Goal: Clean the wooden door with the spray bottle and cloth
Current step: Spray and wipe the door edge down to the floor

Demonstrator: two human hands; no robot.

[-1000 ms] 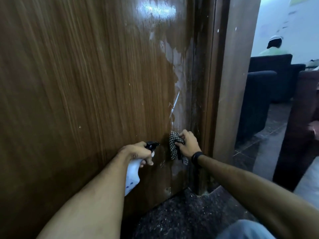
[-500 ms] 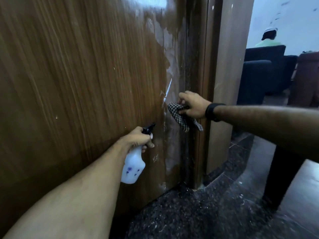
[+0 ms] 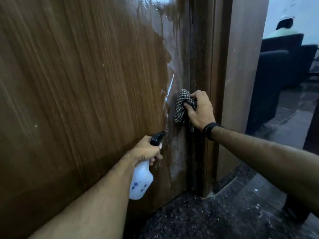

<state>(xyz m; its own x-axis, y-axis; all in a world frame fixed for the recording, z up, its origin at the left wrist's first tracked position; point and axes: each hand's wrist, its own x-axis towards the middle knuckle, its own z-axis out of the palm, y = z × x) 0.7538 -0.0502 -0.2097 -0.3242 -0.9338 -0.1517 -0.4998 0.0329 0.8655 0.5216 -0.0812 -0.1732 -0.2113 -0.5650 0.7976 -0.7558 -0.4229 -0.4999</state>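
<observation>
The wooden door point(image 3: 82, 94) fills the left of the view, its right strip wet and streaked near the edge. My left hand point(image 3: 146, 150) grips the neck of a white spray bottle point(image 3: 140, 183) with a black nozzle pointing at the door's lower right part. My right hand point(image 3: 200, 111) holds a bunched black-and-white checked cloth point(image 3: 183, 106) pressed against the door close to its right edge, above the bottle. A black band sits on my right wrist.
The brown door frame point(image 3: 241, 83) stands just right of the cloth. Dark speckled floor point(image 3: 207, 218) lies below. Through the opening, dark sofas point(image 3: 276, 69) and a seated person point(image 3: 284, 26) are at the far right.
My right hand with the cloth rose up the door edge from low down and now sits slightly lower again. The left hand and bottle stayed near the same spot. The view shifted.
</observation>
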